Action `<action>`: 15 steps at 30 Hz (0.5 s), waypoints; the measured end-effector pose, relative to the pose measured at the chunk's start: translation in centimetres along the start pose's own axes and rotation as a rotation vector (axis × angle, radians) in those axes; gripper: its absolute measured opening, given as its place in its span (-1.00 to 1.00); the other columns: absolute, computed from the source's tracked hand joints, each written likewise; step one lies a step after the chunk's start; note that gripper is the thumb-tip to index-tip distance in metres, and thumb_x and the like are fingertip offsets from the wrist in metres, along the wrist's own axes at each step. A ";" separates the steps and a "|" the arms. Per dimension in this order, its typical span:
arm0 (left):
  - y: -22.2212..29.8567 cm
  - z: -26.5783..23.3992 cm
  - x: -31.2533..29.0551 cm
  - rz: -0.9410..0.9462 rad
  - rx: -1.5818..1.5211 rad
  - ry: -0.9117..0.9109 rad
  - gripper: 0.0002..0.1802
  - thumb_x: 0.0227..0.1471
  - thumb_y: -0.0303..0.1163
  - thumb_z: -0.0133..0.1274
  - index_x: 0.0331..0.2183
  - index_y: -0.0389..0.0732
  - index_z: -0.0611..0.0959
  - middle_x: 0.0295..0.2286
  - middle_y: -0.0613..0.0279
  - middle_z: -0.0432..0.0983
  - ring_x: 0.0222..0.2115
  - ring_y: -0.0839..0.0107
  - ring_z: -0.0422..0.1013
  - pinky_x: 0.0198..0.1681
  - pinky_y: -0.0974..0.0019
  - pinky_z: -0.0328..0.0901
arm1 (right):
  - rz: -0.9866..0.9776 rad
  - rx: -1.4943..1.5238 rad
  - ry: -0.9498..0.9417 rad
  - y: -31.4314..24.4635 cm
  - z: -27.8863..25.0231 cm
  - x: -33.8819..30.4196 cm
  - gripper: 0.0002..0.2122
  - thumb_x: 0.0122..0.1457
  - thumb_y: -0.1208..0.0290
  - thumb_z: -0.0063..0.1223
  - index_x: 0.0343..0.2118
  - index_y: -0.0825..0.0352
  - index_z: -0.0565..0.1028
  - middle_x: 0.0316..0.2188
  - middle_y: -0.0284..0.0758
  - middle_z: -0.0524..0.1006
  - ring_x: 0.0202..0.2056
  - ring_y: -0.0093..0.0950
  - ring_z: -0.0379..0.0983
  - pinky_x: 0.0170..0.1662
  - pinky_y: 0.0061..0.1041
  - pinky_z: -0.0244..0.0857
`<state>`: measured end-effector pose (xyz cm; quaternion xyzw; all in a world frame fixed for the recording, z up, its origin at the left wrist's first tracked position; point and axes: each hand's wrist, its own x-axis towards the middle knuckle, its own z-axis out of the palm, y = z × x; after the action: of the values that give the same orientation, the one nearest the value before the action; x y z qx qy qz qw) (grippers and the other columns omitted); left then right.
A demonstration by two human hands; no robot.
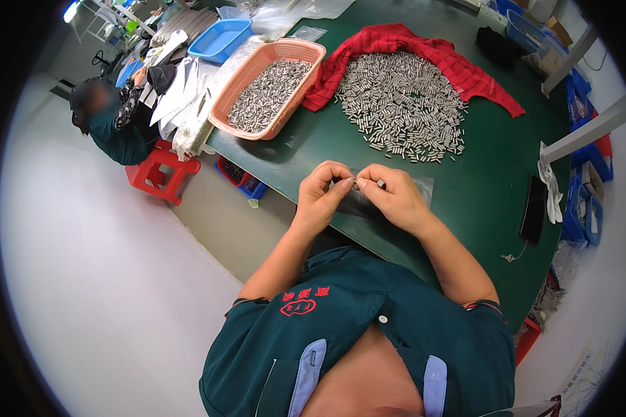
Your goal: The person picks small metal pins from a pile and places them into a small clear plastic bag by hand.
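Note:
My left hand (pixel 322 193) and my right hand (pixel 398 197) meet at the fingertips above the near edge of the green table. Both are closed in a pinch, with a tiny piece between them that the fingers mostly hide. A small dark grey metal cylinder (pixel 381 184) shows at the fingers of my right hand. Under the hands lies a clear plastic bag (pixel 423 187). Beyond them spreads a big heap of short silvery metal cylinders (pixel 403 104), partly on a red striped cloth (pixel 480 80). To its left, a salmon-coloured plastic basket (pixel 219 111) holds many similar pieces.
A blue tray (pixel 221 40) and white cloths lie at the far left. A seated person (pixel 108 118) works there by a red stool (pixel 161 174). On the right are a black phone-like slab (pixel 533 208), keys (pixel 511 258), a white glove (pixel 551 187) and a metal post (pixel 588 130).

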<state>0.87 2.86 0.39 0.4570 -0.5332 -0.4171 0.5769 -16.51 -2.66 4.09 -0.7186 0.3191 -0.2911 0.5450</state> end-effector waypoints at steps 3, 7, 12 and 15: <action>0.3 0.1 0.2 0.039 0.073 -0.004 -0.94 0.00 -0.58 0.06 -0.39 -0.33 0.52 -0.36 0.29 0.38 -0.34 0.57 0.29 -0.24 0.50 0.19 | 0.013 -0.011 -0.017 -0.1 -0.2 0.0 -0.86 0.14 0.44 -0.05 -0.40 0.43 0.45 -0.59 -0.44 0.41 -0.51 -0.70 0.25 -0.45 -0.62 0.18; 0.9 0.5 0.4 0.055 0.123 0.007 -0.95 -0.03 -0.61 0.06 -0.42 -0.33 0.52 -0.39 0.28 0.39 -0.37 0.54 0.28 -0.27 0.49 0.18 | 0.027 0.003 -0.004 0.2 -0.2 0.1 -0.85 0.14 0.44 -0.06 -0.40 0.43 0.46 -0.56 -0.44 0.43 -0.48 -0.70 0.28 -0.41 -0.64 0.20; 2.2 1.0 0.8 0.107 0.234 0.035 -0.96 -0.04 -0.60 0.06 -0.43 -0.33 0.52 -0.40 0.28 0.41 -0.40 0.53 0.29 -0.29 0.48 0.19 | 0.024 0.070 0.025 0.5 -0.3 0.3 -0.84 0.16 0.41 -0.04 -0.40 0.43 0.47 -0.53 -0.45 0.46 -0.46 -0.67 0.32 -0.36 -0.65 0.23; 2.7 1.4 0.9 0.130 0.290 0.045 -0.96 -0.02 -0.59 0.05 -0.42 -0.34 0.53 -0.39 0.29 0.41 -0.40 0.55 0.29 -0.30 0.49 0.20 | -0.017 0.085 0.061 0.8 -0.2 0.4 -0.80 0.16 0.35 -0.02 -0.39 0.43 0.49 -0.56 -0.42 0.48 -0.50 -0.68 0.32 -0.43 -0.63 0.22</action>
<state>-0.44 2.55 3.26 0.5093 -0.6033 -0.2874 0.5423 -16.55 -3.21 3.37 -0.6883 0.3165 -0.3308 0.5627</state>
